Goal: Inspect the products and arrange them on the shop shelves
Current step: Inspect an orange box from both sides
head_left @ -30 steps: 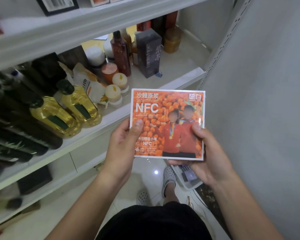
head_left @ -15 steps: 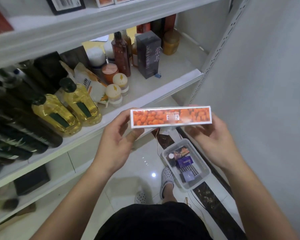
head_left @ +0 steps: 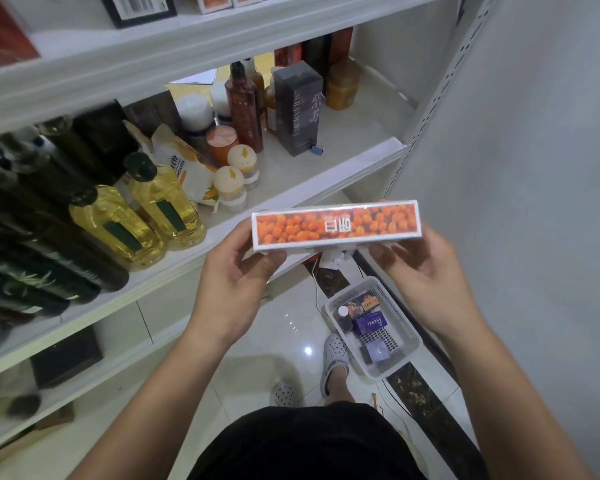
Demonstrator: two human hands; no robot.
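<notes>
Head view: both hands hold an orange box (head_left: 336, 225) edge-on, in the air.
The box is level, just off the shelf's (head_left: 326, 183) front edge near its right end. The left hand (head_left: 236, 282) and right hand (head_left: 420, 271) each grip an end, thumb under, fingers curled behind. Yellow oil bottles (head_left: 118, 226) stand at the shelf's front edge; a dark carton (head_left: 300, 112) stands further back. A white basket (head_left: 407, 336) is on the floor below.

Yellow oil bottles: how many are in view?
2. Left bottle stands at the shelf's front edge; right bottle beside it. Others may be hidden behind the dark bottles.
</notes>
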